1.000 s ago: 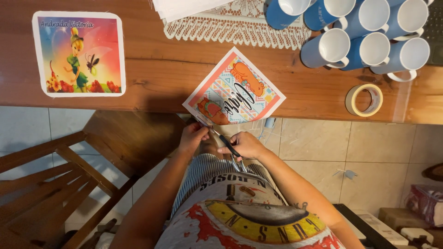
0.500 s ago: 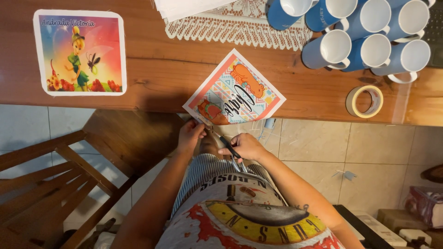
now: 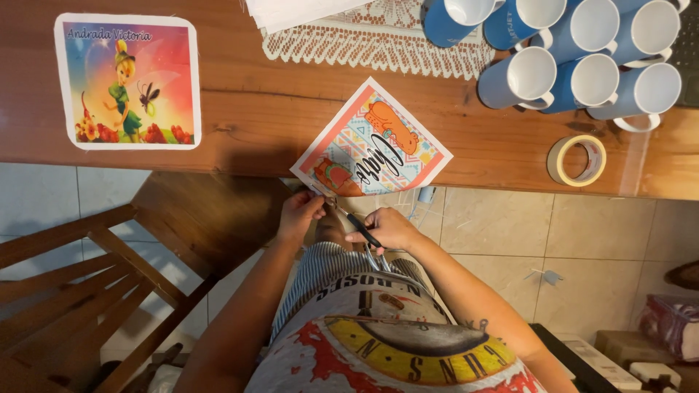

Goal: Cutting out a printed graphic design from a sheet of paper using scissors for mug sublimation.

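Scissors at the print's corner, we could nick the picture.
Our left hand (image 3: 297,215) pinches the printed sheet (image 3: 371,142); our right hand (image 3: 386,229) grips scissors (image 3: 357,224) — a wobble cuts inward.

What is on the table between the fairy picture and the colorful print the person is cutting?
Nothing. In the head view, only bare wooden table lies between the fairy picture and the colorful print.

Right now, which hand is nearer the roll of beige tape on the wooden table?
Right. The right hand, holding scissors, sits below-left of the roll of beige tape; the left hand, pinching the printed sheet, is farther left.
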